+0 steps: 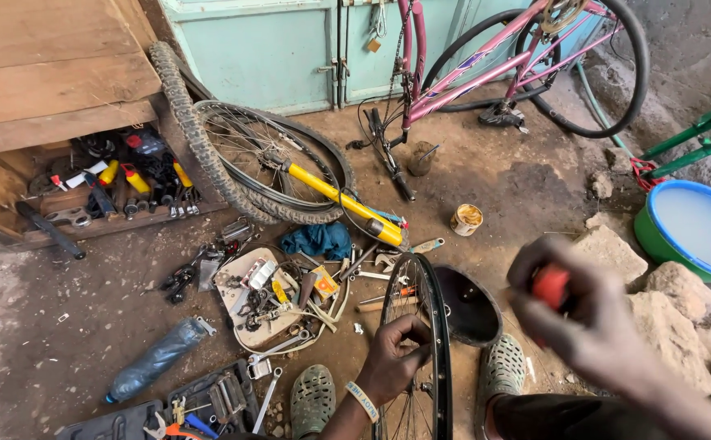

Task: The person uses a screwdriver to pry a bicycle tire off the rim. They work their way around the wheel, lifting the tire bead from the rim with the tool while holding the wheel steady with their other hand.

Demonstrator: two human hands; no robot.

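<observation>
At lower centre, the left hand (394,358) curls its fingers around the rim of an upright bicycle wheel (433,301). To its right, the blurred right hand (587,314) pinches a small red object (550,285).

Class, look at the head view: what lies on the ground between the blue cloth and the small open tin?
In the head view, the yellow bicycle pump lies between the blue cloth and the small open tin, its lower end nearest the cloth.

1 pink bicycle (486,65), 1 yellow pump (343,202), 2 green clogs (313,399), perhaps 3 loose wheels (270,159)
</observation>
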